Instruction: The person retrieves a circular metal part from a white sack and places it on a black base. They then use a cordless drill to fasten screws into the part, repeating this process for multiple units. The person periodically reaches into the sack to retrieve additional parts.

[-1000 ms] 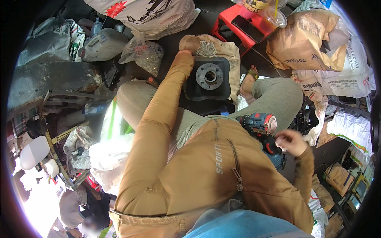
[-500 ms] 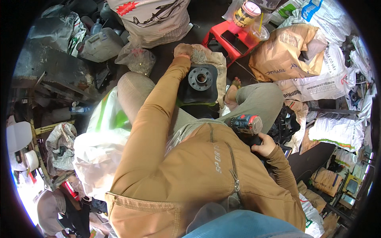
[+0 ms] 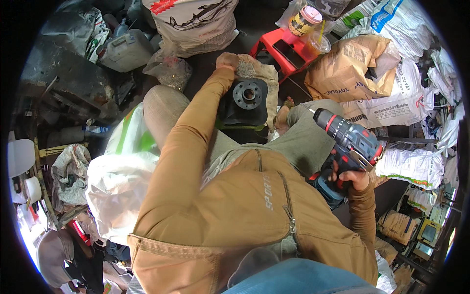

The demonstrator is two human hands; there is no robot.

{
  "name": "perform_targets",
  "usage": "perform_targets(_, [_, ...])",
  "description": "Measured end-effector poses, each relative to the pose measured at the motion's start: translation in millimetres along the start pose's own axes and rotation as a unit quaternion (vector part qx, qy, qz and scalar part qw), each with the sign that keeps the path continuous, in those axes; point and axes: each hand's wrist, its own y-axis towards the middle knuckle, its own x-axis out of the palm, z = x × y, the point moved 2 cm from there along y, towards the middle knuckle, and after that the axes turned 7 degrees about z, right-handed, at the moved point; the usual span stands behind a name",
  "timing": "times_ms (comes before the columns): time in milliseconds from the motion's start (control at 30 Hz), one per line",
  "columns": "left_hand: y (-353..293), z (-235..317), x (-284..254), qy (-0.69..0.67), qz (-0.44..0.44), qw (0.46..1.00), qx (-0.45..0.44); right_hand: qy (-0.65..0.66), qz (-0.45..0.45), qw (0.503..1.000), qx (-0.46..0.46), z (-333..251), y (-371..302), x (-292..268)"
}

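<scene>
The right hand [image 3: 353,177] grips a cordless drill [image 3: 348,142], fingers wrapped around its handle, while the left hand [image 3: 226,61], fingers curled, rests beside the black flanged hub [image 3: 247,95].

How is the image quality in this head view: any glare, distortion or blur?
Head view: strong fisheye bending with a black rim all round; blown-out glare at the lower left edge; the middle is evenly lit and sharp, with the drill in the right hand and the metal hub by the left hand crisp.

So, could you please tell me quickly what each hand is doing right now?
Left hand: resting on the far edge of the dark round metal part; its grip cannot be told.
Right hand: closed around the handle of the cordless drill.
</scene>
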Motion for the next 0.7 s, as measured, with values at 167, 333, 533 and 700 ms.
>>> perform_targets(167, [16,-17,68,0.008,0.125,0.991,0.045,0.002,0.047,0.999,-0.018,-1,-1,5])
perform_targets(333, [24,-24,91,-0.013,0.171,0.984,0.057,-0.078,0.054,0.993,-0.066,-11,-11,3])
perform_targets(533, [15,-20,34,-0.200,0.226,0.949,0.086,-0.120,0.082,0.987,-0.076,-16,-7,5])
perform_targets(700, [1,-14,5,-0.234,0.094,0.968,0.009,-0.153,0.102,0.979,-0.086,-19,13,14])
